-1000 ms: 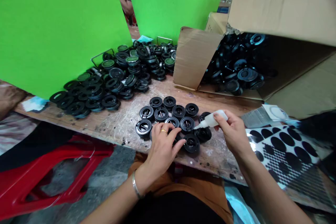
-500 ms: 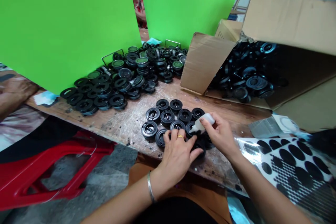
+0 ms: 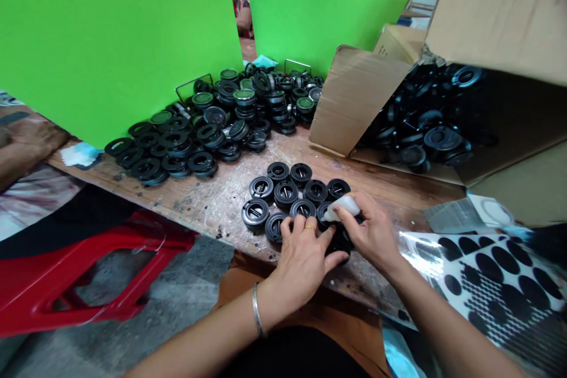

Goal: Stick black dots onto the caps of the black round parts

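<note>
At least eleven round black parts (image 3: 286, 194) sit close together on the worktable (image 3: 212, 201), two of them partly covered by fingers and one crossed by the bottle; more may lie hidden under the hands. The one white squeeze bottle (image 3: 348, 207) tilts with its tip toward about eight o'clock, at a part on the group's three o'clock side. The right hand (image 3: 374, 230) pinches it between thumb and fingers. The left hand (image 3: 301, 266) lies at the group's five o'clock edge, thumb spread from bent fingers; whether it grips a part I cannot tell.

As for progress, I judge one part is being worked with the bottle. No liquid is visible, so how many are done and how many are left cannot be told.

From the group, a large pile of similar black pieces (image 3: 215, 117) lies toward eleven o'clock, too overlapped to count. One open cardboard box (image 3: 354, 100) stands at two o'clock, holding many more, also uncountable. One sheet with black ovals (image 3: 489, 267) lies between three and four o'clock, beside one clear packet (image 3: 449, 214). Two green panels (image 3: 115, 23) rise beyond the pile. One red stool (image 3: 26, 283) stands toward eight o'clock, and another person's arm (image 3: 26, 144) rests toward ten.
</note>
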The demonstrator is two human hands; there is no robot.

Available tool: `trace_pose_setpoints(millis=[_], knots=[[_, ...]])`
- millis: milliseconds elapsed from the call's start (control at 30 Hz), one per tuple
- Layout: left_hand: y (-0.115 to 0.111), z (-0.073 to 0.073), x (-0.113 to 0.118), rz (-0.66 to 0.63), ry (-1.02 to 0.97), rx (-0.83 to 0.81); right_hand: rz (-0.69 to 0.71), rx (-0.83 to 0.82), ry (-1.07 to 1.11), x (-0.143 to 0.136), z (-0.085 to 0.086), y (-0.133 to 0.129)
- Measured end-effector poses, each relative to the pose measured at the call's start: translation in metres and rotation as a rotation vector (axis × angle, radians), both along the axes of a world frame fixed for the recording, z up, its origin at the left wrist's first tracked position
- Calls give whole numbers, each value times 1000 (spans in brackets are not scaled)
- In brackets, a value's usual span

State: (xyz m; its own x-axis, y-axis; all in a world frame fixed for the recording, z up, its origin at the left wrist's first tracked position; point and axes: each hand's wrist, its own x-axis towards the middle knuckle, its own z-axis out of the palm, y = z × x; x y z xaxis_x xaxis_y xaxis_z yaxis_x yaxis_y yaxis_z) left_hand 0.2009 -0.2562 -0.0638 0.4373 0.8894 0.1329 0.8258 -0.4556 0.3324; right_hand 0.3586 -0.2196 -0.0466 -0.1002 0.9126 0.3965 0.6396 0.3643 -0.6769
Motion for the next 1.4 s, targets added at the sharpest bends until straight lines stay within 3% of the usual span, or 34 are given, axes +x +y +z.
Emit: trace_pose_setpoints(millis=[200,567,800,1033,1400], knots=[[1,-1,3,13,-13,-7,72,71,-53,-2,0,12],[0,-2,6,3,-10,47,25,86,-106,12,6,32],[0,-3,7,4,-28,40,-28,27,-186,34,11,15],[-1,-2,9,7,-10,47,-29,-48,-125,29,11,-5],[2,1,1,-6,21,56,-94,-125,-30,30,7,-2]])
